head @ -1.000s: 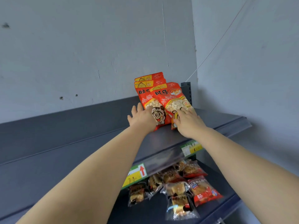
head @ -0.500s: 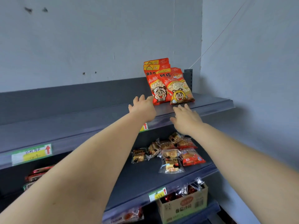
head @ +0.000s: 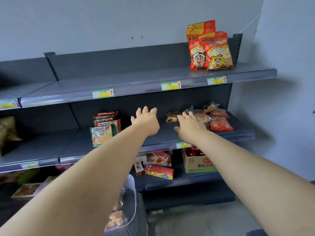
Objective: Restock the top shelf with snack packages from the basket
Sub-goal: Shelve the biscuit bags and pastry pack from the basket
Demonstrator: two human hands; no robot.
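Several snack packages [head: 116, 218] are seen lying in the pale slatted basket [head: 133, 200] at the bottom of the frame, partly hidden by the left forearm. Beyond it, both arms are stretched towards the shelving. The left hand [head: 145, 121] is held empty with its fingers spread. The right hand [head: 190, 126] is likewise empty, fingers straight, in front of the middle shelf [head: 165, 133]. Whether it touches the small wrapped cakes [head: 216, 114] piled there cannot be told.

Farthest off, the top shelf [head: 136, 79] is shown carrying a small stack of red pouches [head: 210, 48]. These are stood upright at its right end and leaned back towards the rear panel, with yellow price tags [head: 216, 80] clipped along the front edge below.

The packages in the basket are judged to be light, soft film bags, probably slippery and easily crushed. A gentle hold across the flat faces or by the sealed top edge is therefore advised. No package is in hand, and the restocking is judged to be unfinished.
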